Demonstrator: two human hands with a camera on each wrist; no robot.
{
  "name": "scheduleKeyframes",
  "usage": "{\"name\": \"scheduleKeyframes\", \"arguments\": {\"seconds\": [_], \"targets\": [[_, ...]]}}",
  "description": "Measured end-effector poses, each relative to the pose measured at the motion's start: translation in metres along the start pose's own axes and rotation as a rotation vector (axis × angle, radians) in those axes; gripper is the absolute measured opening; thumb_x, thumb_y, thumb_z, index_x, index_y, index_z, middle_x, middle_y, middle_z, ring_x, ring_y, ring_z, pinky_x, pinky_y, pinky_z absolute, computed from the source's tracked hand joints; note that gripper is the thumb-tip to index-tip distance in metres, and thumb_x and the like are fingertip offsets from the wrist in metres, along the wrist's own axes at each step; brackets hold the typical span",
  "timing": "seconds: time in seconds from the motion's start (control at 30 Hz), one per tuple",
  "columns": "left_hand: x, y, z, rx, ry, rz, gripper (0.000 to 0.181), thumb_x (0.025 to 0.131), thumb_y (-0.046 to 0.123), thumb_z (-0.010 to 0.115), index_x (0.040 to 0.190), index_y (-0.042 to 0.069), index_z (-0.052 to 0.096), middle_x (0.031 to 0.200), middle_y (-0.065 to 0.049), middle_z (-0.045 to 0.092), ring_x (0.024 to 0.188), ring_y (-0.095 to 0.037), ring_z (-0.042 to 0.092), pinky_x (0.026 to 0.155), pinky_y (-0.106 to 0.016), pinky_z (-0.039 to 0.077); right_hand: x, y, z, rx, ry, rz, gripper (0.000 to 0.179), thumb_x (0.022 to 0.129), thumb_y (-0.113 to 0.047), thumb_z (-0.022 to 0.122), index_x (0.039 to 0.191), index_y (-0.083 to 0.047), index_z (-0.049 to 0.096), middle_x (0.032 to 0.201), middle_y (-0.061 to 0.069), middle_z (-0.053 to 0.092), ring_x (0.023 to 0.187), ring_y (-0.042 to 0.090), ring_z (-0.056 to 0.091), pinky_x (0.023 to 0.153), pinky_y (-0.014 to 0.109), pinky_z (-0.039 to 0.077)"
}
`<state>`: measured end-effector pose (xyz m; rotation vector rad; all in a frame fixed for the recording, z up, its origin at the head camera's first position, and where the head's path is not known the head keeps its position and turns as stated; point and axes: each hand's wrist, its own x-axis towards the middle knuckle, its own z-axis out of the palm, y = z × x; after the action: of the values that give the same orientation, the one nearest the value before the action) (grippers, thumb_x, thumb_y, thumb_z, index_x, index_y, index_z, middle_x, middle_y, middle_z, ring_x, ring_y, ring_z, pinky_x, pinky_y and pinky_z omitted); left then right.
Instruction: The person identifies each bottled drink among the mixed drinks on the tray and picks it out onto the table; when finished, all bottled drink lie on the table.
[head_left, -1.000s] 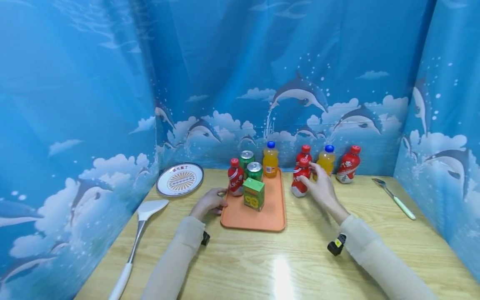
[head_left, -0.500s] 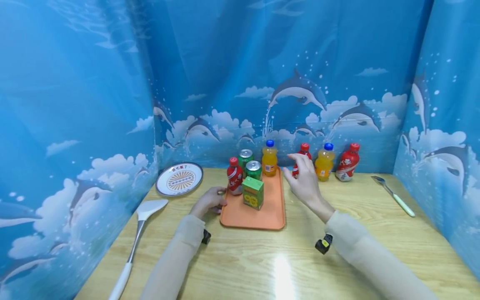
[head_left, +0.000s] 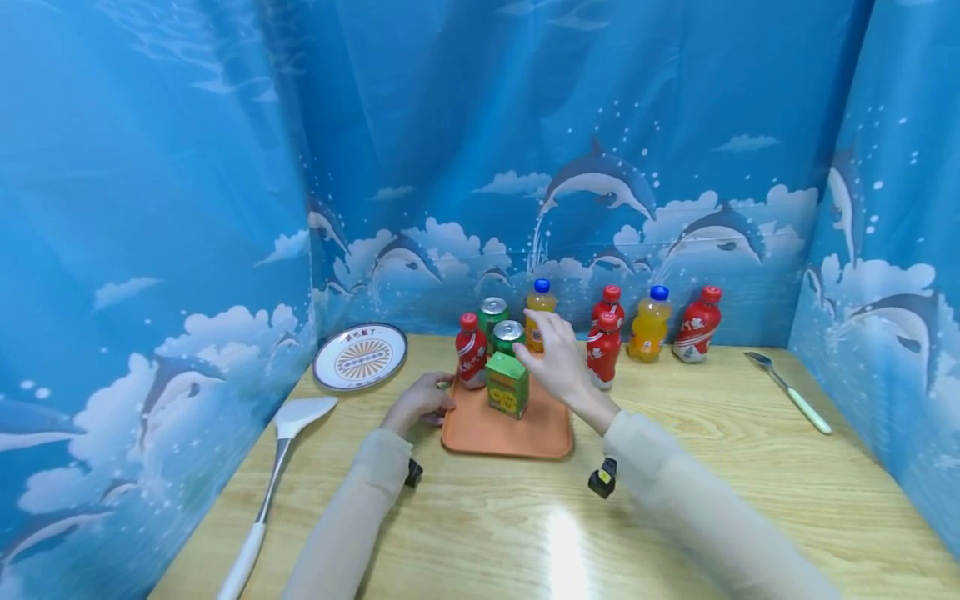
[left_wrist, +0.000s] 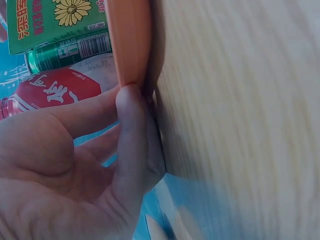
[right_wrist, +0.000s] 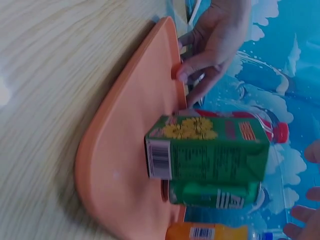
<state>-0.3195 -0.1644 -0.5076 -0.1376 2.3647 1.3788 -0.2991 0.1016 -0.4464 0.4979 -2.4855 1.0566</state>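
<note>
Shifted left from the red bottles (head_left: 604, 350), the right hand (head_left: 558, 358) hovers empty at two o'clock of the green carton (head_left: 507, 387), upright on the orange tray (head_left: 506, 438); the left hand (head_left: 420, 402) pinches its nine-o'clock rim, presumably steadying it.

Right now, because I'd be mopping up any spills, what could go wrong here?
The right grip, open close to the upright green carton and orange-drink bottle, might knock one over. If the left grip, holding the edge of the tray, tugs or lifts it, the red bottle standing near that edge could tip.
</note>
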Motion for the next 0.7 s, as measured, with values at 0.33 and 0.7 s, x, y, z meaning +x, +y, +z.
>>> {"name": "scheduleKeyframes", "arguments": {"seconds": [0.33, 0.7], "targets": [[0.0, -0.002, -0.002, -0.005, -0.01, 0.002, 0.073, 0.09, -0.003, 0.065, 0.159, 0.006, 0.043, 0.099, -0.012, 0.065, 0.069, -0.013, 0.061, 0.054, -0.02, 0.056, 0.011, -0.016, 0.031, -0.069, -0.102, 0.076, 0.067, 0.1, -0.039, 0.068, 0.158, -0.015, 0.047, 0.158, 0.013, 0.048, 0.147, 0.038, 0.042, 0.119, 0.063, 0.044], [0.004, -0.005, -0.002, -0.014, -0.017, 0.01, 0.073, 0.091, -0.003, 0.064, 0.16, 0.007, 0.043, 0.092, -0.008, 0.066, 0.067, -0.013, 0.062, 0.053, -0.021, 0.055, 0.025, -0.029, 0.052, -0.24, -0.185, 0.119, 0.076, 0.099, -0.054, 0.066, 0.163, -0.021, 0.042, 0.168, 0.011, 0.038, 0.155, 0.041, 0.033, 0.128, 0.066, 0.03]]}}
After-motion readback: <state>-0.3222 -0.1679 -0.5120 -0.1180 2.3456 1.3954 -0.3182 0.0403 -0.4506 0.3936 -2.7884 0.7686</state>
